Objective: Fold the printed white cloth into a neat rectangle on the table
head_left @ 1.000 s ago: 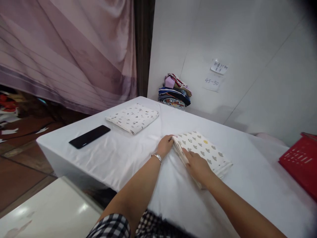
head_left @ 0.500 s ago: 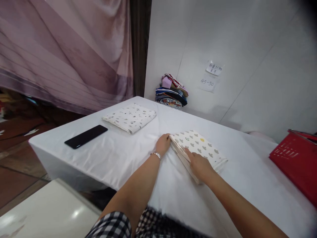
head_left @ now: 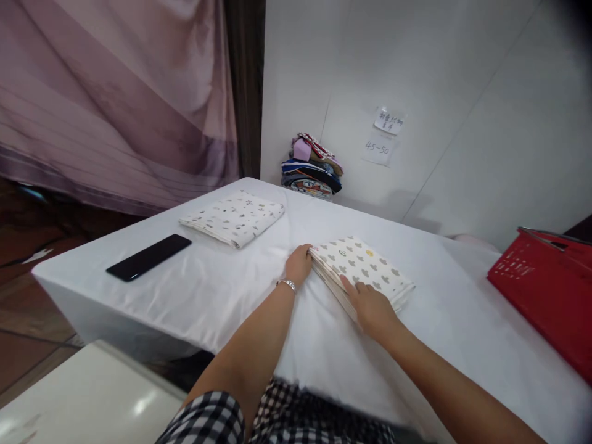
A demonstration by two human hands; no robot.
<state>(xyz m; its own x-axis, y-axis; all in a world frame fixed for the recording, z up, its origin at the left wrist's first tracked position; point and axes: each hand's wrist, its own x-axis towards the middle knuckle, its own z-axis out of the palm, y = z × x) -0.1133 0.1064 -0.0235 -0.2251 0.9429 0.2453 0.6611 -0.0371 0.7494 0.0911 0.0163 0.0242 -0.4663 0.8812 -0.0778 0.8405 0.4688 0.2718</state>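
Note:
A folded cream cloth point(head_left: 365, 262) with grey cloud-like shapes and a small yellow mark lies on the white-covered table point(head_left: 250, 277), its layers showing along the near edge. My left hand point(head_left: 298, 265), with a bracelet at the wrist, is closed on the cloth's left corner. On the near edge rests my right hand point(head_left: 372, 311), thumb along the top layer and fingers curled at the fold; the fingertips are partly hidden. Farther left lies a second folded cloth point(head_left: 235, 217), white with small dark leaf-like prints.
A black phone point(head_left: 148, 256) lies near the table's left edge. At the back stands a stack of folded fabrics point(head_left: 312, 166) against the wall, by handwritten paper notes point(head_left: 382, 137). A red basket point(head_left: 546, 290) sits at right. A pale glossy surface point(head_left: 87, 394) is at lower left.
The view has shifted slightly. The cloth's near corner, which stuck out below my right hand, no longer shows there. Both hands stay at the same cloth.

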